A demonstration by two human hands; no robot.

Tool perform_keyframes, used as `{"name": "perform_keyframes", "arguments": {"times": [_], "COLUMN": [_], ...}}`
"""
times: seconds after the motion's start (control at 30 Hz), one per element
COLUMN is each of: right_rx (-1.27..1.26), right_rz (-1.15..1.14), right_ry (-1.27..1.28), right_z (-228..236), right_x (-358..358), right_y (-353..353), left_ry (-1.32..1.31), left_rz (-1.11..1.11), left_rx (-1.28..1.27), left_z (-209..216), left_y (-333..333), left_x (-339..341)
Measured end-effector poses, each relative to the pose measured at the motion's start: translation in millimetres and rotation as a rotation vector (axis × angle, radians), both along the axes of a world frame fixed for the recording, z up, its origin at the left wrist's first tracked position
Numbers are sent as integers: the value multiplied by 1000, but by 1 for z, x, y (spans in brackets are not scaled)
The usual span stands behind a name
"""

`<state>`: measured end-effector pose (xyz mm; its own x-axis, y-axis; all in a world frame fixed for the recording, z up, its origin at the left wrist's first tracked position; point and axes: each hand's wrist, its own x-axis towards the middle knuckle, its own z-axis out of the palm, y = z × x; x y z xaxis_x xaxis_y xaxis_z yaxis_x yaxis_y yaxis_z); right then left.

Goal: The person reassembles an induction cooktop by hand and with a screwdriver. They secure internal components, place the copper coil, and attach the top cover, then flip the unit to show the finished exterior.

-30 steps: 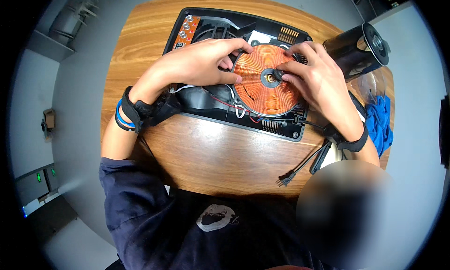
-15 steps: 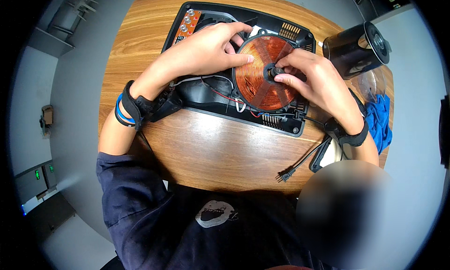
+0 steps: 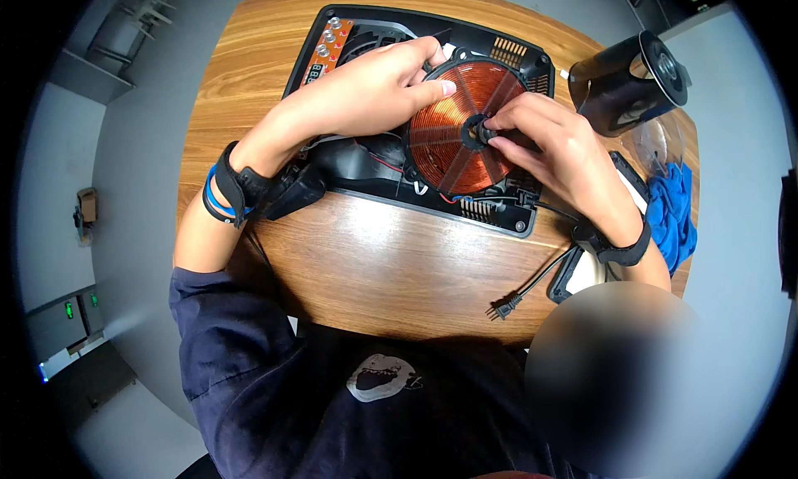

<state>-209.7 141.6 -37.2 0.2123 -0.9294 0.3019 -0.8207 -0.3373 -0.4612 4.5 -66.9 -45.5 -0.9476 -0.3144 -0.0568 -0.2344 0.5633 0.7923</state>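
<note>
The left hand [image 3: 384,81] grips the copper coil [image 3: 440,140] by its edge. The right hand [image 3: 555,138] pinches a small dark piece [image 3: 486,133] at the coil's centre.

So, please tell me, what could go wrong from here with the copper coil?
The copper coil appears tilted; if the left hand's grip slackens, it might drop into the black housing.
The red wire runs close to the coil's edge and could get pinched or pulled.
The right hand's grip on the dark centre piece might slip and scratch the coil.
</note>
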Motion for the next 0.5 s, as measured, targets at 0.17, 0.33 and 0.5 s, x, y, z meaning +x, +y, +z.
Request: {"name": "perform_keyframes", "arguments": {"times": [0.17,0.33,0.5], "right_rx": [-79,-132,-162], "right_rz": [-20,-58,-49], "right_ry": [41,78,131], "right_z": [4,16,24], "right_x": [5,17,24], "right_y": [3,5,5], "left_ry": [49,176,226], "left_rz": [59,77,62], "left_rx": [2,139,91], "left_z": [11,7,13], "left_y": [12,12,20], "left_x": [6,12,19]}}
